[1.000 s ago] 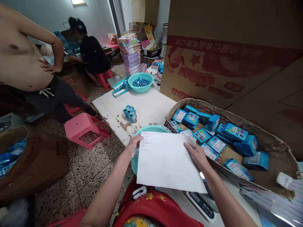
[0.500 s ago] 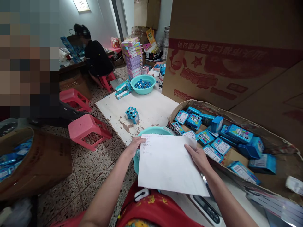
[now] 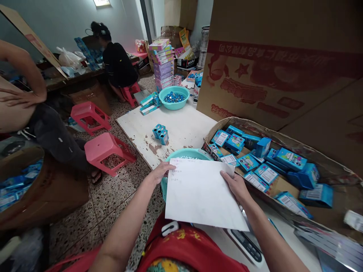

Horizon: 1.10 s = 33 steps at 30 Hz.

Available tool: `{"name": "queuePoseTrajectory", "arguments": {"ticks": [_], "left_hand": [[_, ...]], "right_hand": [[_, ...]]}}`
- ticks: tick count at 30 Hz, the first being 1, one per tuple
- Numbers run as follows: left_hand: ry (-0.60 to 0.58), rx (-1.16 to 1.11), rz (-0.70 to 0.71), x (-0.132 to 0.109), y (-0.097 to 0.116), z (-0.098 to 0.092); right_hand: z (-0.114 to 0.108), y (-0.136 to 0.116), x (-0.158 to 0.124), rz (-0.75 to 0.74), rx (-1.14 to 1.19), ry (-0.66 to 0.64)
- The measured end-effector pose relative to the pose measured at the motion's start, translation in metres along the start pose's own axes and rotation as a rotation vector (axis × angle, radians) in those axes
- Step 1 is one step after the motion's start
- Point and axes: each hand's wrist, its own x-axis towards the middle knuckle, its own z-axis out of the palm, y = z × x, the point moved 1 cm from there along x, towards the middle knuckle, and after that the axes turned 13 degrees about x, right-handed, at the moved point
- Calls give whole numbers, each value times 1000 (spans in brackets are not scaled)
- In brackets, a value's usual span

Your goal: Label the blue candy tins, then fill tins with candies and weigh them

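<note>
A white sheet of paper (image 3: pixel 202 196) with a few handwritten lines at its upper left is held up above my lap. My left hand (image 3: pixel 161 172) is closed on its upper left edge, thumb on top. My right hand (image 3: pixel 235 184) grips the upper right edge, where the paper bends slightly. Behind and below the sheet is a turquoise basin (image 3: pixel 170 155) with small white pieces, partly hidden. Several small blue boxes (image 3: pixel 160 133) stand together on the white table (image 3: pixel 187 126) beyond it.
Right: a cardboard tray (image 3: pixel 279 185) of blue boxes and a large carton (image 3: pixel 255 75). Farther back, another basin (image 3: pixel 174 107) and stacked boxes (image 3: pixel 163 70). Left: pink stools (image 3: pixel 106 149), a carton (image 3: pixel 62 189), a standing person (image 3: pixel 53 124); a seated person (image 3: pixel 119 62) works behind.
The view has shifted a little to the left, so most things appear slightly farther right and higher. The standing person at the left now shows. Both hands still hold the paper.
</note>
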Motion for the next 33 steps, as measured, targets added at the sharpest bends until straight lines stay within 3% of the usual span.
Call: {"name": "queuePoseTrajectory", "arguments": {"ticks": [20,25,33], "left_hand": [[-23,-16,0,3,-9,1],[-65,61,1,-2,-11,-4],[-29,114,-51,7,-14,-2]], "right_hand": [[1,8,1,-6,20,-10],[0,9,1,3,29,1],[-4,17,5,1,9,20]]}}
